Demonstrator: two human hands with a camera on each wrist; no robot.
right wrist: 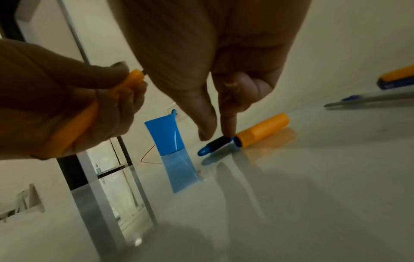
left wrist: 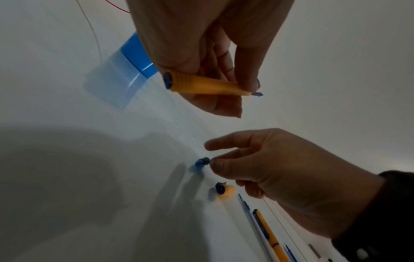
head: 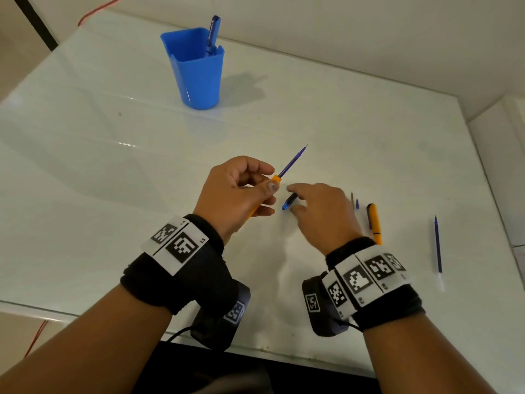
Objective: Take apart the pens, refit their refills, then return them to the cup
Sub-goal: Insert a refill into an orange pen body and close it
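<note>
My left hand [head: 271, 177] grips an orange pen barrel [head: 275, 179] [left wrist: 201, 86] above the table, with a blue refill [head: 292, 162] sticking out of its far end. My right hand [head: 291, 198] reaches down with fairly straight fingers to a small black piece with a blue tip [head: 288, 202] [right wrist: 215, 143] lying on the table. Its index fingertip [right wrist: 228, 131] touches the piece and the thumb hovers just beside it. A short orange piece [right wrist: 262, 130] [left wrist: 226, 189] lies right behind it. The blue cup [head: 196, 72] stands far back left with one blue pen [head: 212, 32] in it.
Right of my right hand lie an orange pen part with a dark clip [head: 375, 223], two thin refill tips [head: 352, 199] and, farther right, a loose blue refill [head: 438, 245]. The white table [head: 113, 166] ends at walls behind and to the right. A red cable [head: 96, 9] runs at the back left.
</note>
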